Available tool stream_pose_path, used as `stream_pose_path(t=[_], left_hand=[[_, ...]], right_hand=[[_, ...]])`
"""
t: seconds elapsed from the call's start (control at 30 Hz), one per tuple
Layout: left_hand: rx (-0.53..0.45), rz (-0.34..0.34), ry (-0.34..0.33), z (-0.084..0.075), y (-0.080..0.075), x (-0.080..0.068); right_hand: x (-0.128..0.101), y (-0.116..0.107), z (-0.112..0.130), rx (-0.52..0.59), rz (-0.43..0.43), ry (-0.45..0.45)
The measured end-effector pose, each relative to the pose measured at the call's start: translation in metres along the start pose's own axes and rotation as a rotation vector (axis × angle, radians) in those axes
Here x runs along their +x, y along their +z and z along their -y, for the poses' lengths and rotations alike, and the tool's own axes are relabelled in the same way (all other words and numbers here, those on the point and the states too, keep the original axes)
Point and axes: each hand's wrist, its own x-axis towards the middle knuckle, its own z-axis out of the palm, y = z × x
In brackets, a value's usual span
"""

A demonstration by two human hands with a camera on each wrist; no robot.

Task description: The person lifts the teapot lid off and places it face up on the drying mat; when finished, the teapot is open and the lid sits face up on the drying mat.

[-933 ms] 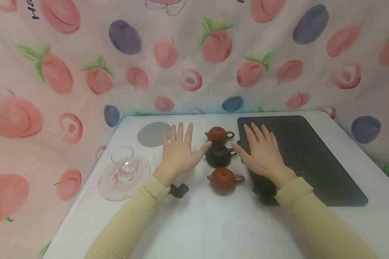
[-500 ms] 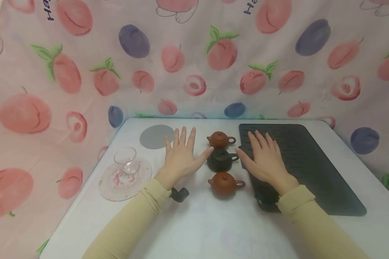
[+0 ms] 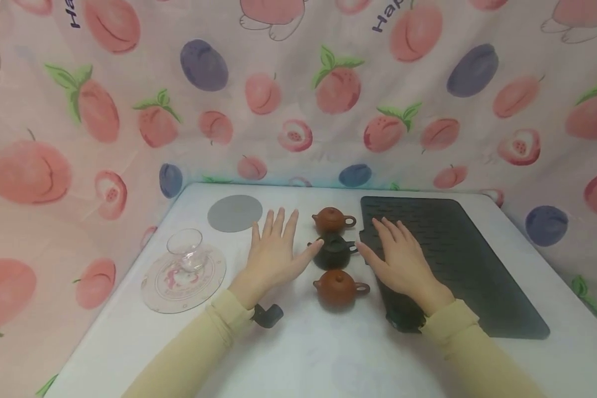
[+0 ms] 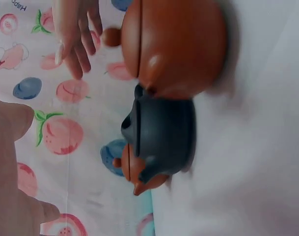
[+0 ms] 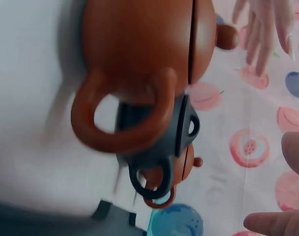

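Three small teapots stand in a row running away from me: a reddish-brown one (image 3: 337, 290) nearest, a black one (image 3: 332, 254) in the middle, another brown one (image 3: 330, 220) farthest. Their handles point right and their spouts left. To the left of the row my left hand (image 3: 273, 254) hovers, fingers spread and holding nothing; its thumb tip overlaps the black teapot's edge in the head view. My right hand (image 3: 400, 260) is over the left part of a black ridged tray (image 3: 457, 260), fingers straight, thumb toward the black teapot's handle. Both wrist views show the teapots from the side.
On the left a clear glass cup (image 3: 186, 249) stands on a round printed mat (image 3: 164, 293). Behind it lies a grey disc (image 3: 235, 213). A small black bent piece (image 3: 268, 316) shows beneath my left wrist. A fruit-printed curtain (image 3: 293, 83) hangs behind the white table (image 3: 318, 354).
The head view has tilted up slightly, so the table and hands sit lower in the picture. Both hands stay about where they were beside the teapots, which have not moved.
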Motion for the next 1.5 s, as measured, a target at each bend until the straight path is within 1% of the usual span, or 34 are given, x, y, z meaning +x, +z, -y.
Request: stream_pose_path(t=[0.07,0.17,0.27,0.33,0.4,0.47,0.63,0.73,0.8,0.9,1.1,1.3,1.5], left_hand=[[-0.008,-0.009,0.011,0.001,0.004,-0.006],[-0.052,-0.047,0.042,0.0,0.011,-0.016],[-0.158,-0.081,0.058,-0.003,0.019,-0.025],[-0.254,-0.075,0.054,-0.004,0.025,-0.03],[-0.342,-0.038,0.04,-0.004,0.03,-0.033],[-0.404,0.011,0.032,-0.003,0.035,-0.034],[-0.477,0.109,0.05,0.0,0.048,-0.038],[-0.509,0.15,0.057,-0.002,0.053,-0.041],[-0.513,0.158,0.055,-0.002,0.056,-0.042],[-0.494,0.147,0.049,-0.002,0.059,-0.043],[-0.416,0.131,0.094,0.002,0.066,-0.044],[-0.405,0.112,0.119,0.002,0.067,-0.044],[-0.399,0.098,0.149,0.002,0.067,-0.044]], right_hand=[[-0.002,0.003,0.003,0.025,-0.003,-0.007],[-0.006,0.008,0.009,0.077,-0.002,-0.008],[-0.01,0.016,0.017,0.15,-0.006,0.0],[-0.012,0.022,0.024,0.2,-0.014,-0.001],[-0.014,0.029,0.031,0.237,-0.029,-0.013],[-0.014,0.034,0.036,0.251,-0.044,-0.03],[-0.02,0.045,0.04,0.197,-0.07,-0.09],[-0.021,0.05,0.038,0.162,-0.098,-0.137],[-0.021,0.052,0.038,0.161,-0.123,-0.165],[-0.02,0.057,0.037,0.16,-0.159,-0.191],[-0.021,0.066,0.039,0.132,-0.191,-0.177],[-0.02,0.068,0.037,0.056,-0.249,-0.229],[-0.021,0.066,0.039,0.044,-0.235,-0.238]])
